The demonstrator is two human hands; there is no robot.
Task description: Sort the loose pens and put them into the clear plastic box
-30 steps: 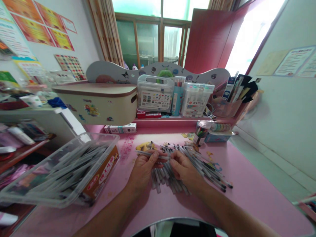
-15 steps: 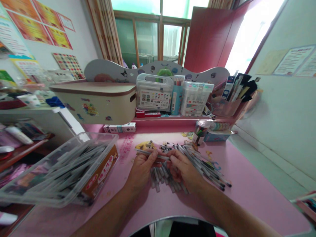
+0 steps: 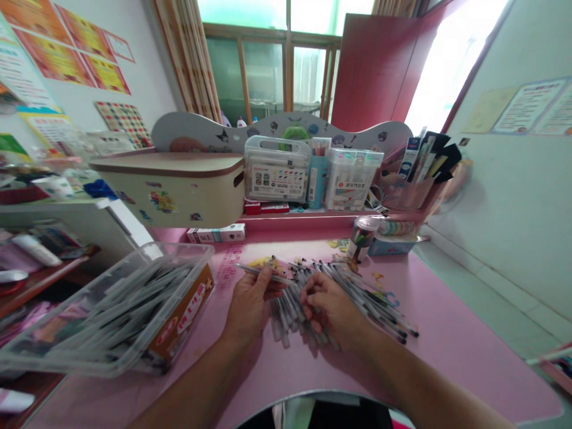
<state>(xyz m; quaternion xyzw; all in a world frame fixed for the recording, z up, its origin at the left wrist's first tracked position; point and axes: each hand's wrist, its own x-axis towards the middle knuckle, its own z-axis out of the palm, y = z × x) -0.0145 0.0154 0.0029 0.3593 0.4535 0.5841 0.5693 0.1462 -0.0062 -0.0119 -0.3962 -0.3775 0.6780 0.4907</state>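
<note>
Pink desk [image 3: 469, 357]: I log left hand [image 3: 245, 305] pinching pen [image 3: 248, 269] crosswise, left of pen pile [image 3: 372, 305]; right hand [image 3: 329, 305] curled over it, contents unclear.

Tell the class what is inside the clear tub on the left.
A heap of grey pens lies in the tub, some crossing others. Only the upper ones show clearly; whatever lies under them is covered, so they cannot be counted.
</note>
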